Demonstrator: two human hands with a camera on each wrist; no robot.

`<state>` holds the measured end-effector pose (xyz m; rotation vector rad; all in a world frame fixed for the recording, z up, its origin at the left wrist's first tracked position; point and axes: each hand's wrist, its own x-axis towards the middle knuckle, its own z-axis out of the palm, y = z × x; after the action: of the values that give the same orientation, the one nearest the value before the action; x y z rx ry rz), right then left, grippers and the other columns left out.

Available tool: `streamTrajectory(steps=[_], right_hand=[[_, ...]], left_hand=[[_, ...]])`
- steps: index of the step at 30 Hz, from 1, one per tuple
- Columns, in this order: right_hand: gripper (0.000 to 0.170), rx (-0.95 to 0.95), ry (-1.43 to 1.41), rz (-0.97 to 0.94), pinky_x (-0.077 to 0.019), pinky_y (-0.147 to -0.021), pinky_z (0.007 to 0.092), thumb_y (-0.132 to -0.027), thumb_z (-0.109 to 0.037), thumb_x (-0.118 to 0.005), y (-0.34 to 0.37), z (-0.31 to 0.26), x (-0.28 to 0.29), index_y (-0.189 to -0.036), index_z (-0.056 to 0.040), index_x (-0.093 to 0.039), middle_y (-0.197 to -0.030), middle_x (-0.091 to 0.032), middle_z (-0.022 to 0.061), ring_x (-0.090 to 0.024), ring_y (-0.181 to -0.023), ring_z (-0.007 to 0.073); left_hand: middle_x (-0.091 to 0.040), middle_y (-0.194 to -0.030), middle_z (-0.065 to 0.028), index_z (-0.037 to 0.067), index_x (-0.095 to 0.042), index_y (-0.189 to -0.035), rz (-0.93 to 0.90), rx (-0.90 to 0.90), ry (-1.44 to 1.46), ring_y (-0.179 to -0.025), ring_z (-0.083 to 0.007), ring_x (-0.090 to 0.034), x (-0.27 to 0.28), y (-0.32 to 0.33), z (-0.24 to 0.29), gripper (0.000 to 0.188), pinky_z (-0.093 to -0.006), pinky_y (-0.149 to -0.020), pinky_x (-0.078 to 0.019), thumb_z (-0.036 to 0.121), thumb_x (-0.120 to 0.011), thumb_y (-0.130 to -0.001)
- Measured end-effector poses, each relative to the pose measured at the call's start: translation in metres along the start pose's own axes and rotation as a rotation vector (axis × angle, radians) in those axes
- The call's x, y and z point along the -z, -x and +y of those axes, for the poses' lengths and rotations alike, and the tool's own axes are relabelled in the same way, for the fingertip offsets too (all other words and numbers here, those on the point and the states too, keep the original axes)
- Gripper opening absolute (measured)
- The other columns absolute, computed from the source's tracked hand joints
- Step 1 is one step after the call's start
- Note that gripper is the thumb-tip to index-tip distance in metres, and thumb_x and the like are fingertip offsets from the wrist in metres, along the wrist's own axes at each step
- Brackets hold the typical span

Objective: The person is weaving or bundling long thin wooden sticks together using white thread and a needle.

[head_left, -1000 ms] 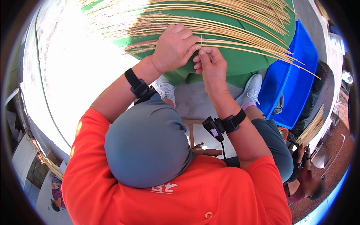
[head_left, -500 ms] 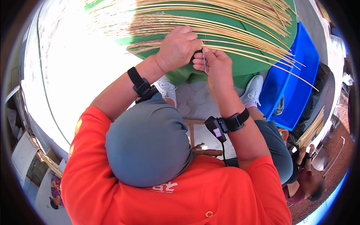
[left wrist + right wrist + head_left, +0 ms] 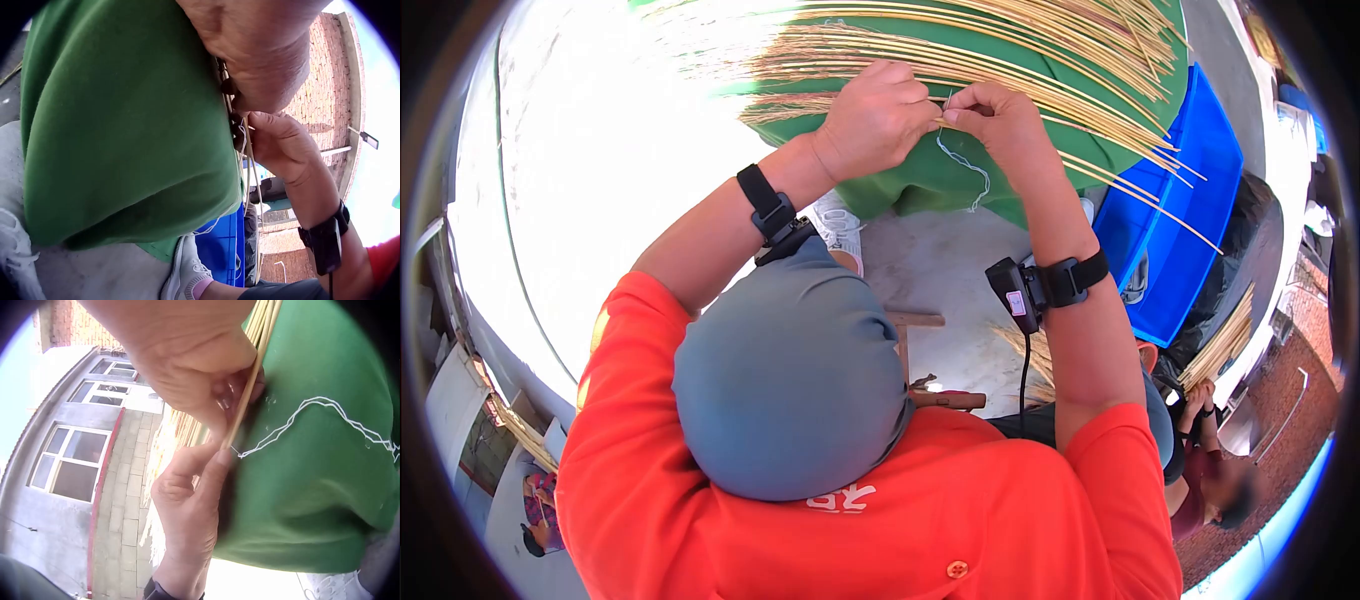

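Note:
My left hand [image 3: 880, 115] holds thin dry stalks [image 3: 247, 403] by pinching them between thumb and fingers, close over the green cloth [image 3: 910, 180]. My right hand [image 3: 1005, 120] meets it at the fingertips and pinches a thin needle [image 3: 947, 102] at the stalks. White thread [image 3: 319, 400] trails from the needle's end over the cloth in the right wrist view. In the left wrist view, the right hand [image 3: 284, 147] shows beyond the left hand [image 3: 262, 50], with the thread hanging near the stalks. The needle's other end is hidden by fingers.
More long stalks [image 3: 1050, 85] with brushy ends lie across the cloth. A blue bin [image 3: 1170, 210] stands at the right, and a small wooden stool [image 3: 915, 320] is below. Another person [image 3: 1215, 480] holds a bundle of stalks at the far right.
The needle has gone from standing upright below the stalks to the stalks' level, and thread now hangs below. My right hand has turned and risen, its forearm swinging right; the left hand hardly moved.

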<state>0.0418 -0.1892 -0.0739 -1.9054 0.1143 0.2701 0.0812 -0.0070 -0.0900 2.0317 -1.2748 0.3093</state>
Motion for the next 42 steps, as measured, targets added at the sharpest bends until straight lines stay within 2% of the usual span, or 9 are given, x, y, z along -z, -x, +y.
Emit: streamTrajectory(steps=[5, 10, 14, 18, 23, 26, 31, 36, 42], right_hand=[[0.008, -0.192, -0.045, -0.112, -0.0422, -0.068, 0.023, -0.077, -0.008, -0.063, -0.006, -0.006, 0.004, -0.079, 0.0001, -0.062, -0.079, -0.061, 0.0017, -0.053, -0.073, 0.01], [0.014, 0.005, 0.326, 0.143, -0.0462, -0.067, 0.0366, -0.077, -0.014, -0.061, 0.0, -0.003, -0.015, -0.075, -0.0005, -0.062, -0.078, -0.062, 0.0123, -0.058, -0.07, 0.0281], [0.015, -0.017, 0.296, 0.284, -0.0466, -0.071, 0.0393, -0.078, -0.015, -0.059, -0.006, 0.002, -0.022, -0.076, -0.0003, -0.061, -0.082, -0.063, 0.0139, -0.059, -0.077, 0.0321], [0.018, -0.067, 0.302, 0.423, -0.0476, -0.067, 0.0369, -0.083, -0.018, -0.057, -0.017, -0.008, -0.006, -0.08, -0.0009, -0.06, -0.079, -0.062, 0.0136, -0.061, -0.071, 0.0279], [0.013, -0.218, -0.523, 0.245, -0.0524, -0.06, 0.0292, -0.09, -0.013, -0.048, -0.007, -0.035, 0.003, -0.089, 0.0003, -0.048, -0.076, -0.062, 0.0109, -0.062, -0.066, 0.0177], [0.012, -0.196, -0.665, 0.29, -0.0528, -0.057, 0.0279, -0.092, -0.012, -0.045, -0.004, -0.024, -0.009, -0.092, 0.0002, -0.044, -0.073, -0.059, 0.0104, -0.059, -0.062, 0.0167], [0.013, -0.032, -0.55, 0.37, -0.0451, -0.05, 0.0269, -0.093, -0.009, -0.042, -0.013, -0.027, 0.005, -0.093, 0.0032, -0.042, -0.074, -0.053, 0.0117, -0.045, -0.054, 0.0141], [0.019, 0.238, -0.471, 0.53, -0.037, -0.046, 0.0222, -0.092, -0.014, -0.047, -0.013, -0.061, 0.054, -0.074, -0.0092, -0.045, -0.061, -0.046, 0.0, -0.041, -0.05, 0.0079], [0.011, 0.308, -0.524, 0.607, -0.0372, -0.056, 0.0265, -0.093, -0.007, -0.044, 0.0, -0.078, 0.117, -0.085, 0.0013, -0.047, -0.077, -0.05, 0.0099, -0.04, -0.063, 0.0124]], left_hand=[[-0.048, -0.064, -0.0036, 0.009, -0.063, -0.075, 0.003, 0.028, 0.044, -0.067, -0.0218, -0.048, -0.001, 0.001, -0.001, 0.01, -0.0325, -0.061, -0.0399, 0.009, -0.068, -0.066], [-0.048, -0.064, -0.0034, 0.008, -0.063, -0.074, -0.026, 0.04, 0.052, -0.067, -0.022, -0.048, -0.002, -0.001, -0.001, 0.008, -0.0331, -0.061, -0.0408, 0.009, -0.067, -0.067], [-0.048, -0.064, -0.0033, 0.008, -0.062, -0.073, -0.034, 0.008, 0.045, -0.068, -0.0222, -0.048, -0.004, -0.003, -0.003, 0.007, -0.0332, -0.062, -0.0412, 0.009, -0.066, -0.067], [-0.049, -0.065, -0.003, 0.008, -0.062, -0.074, -0.103, -0.054, 0.048, -0.069, -0.0224, -0.049, -0.004, 0.002, -0.002, 0.008, -0.0329, -0.062, -0.0412, 0.009, -0.066, -0.067], [-0.049, -0.066, -0.0024, 0.009, -0.064, -0.075, -0.044, 0.056, 0.072, -0.069, -0.022, -0.049, -0.003, -0.001, 0.0, 0.009, -0.0329, -0.063, -0.0413, 0.008, -0.066, -0.066], [-0.05, -0.068, -0.0023, 0.009, -0.064, -0.075, -0.032, 0.065, 0.055, -0.069, -0.0218, -0.049, -0.003, -0.001, 0.0, 0.009, -0.0332, -0.063, -0.0412, 0.008, -0.066, -0.067], [-0.051, -0.07, -0.0026, 0.009, -0.063, -0.076, -0.095, 0.051, 0.014, -0.071, -0.0222, -0.049, -0.004, 0.001, -0.002, 0.009, -0.0333, -0.063, -0.0408, 0.009, -0.065, -0.067], [-0.049, -0.068, -0.0034, 0.009, -0.062, -0.077, -0.062, 0.056, 0.027, -0.072, -0.0232, -0.049, -0.005, -0.001, -0.002, 0.008, -0.0342, -0.065, -0.0404, 0.01, -0.064, -0.069], [-0.048, -0.068, -0.0036, 0.009, -0.062, -0.077, -0.072, 0.048, 0.023, -0.072, -0.0235, -0.049, -0.005, -0.001, -0.002, 0.006, -0.0344, -0.066, -0.0397, 0.01, -0.063, -0.072]])
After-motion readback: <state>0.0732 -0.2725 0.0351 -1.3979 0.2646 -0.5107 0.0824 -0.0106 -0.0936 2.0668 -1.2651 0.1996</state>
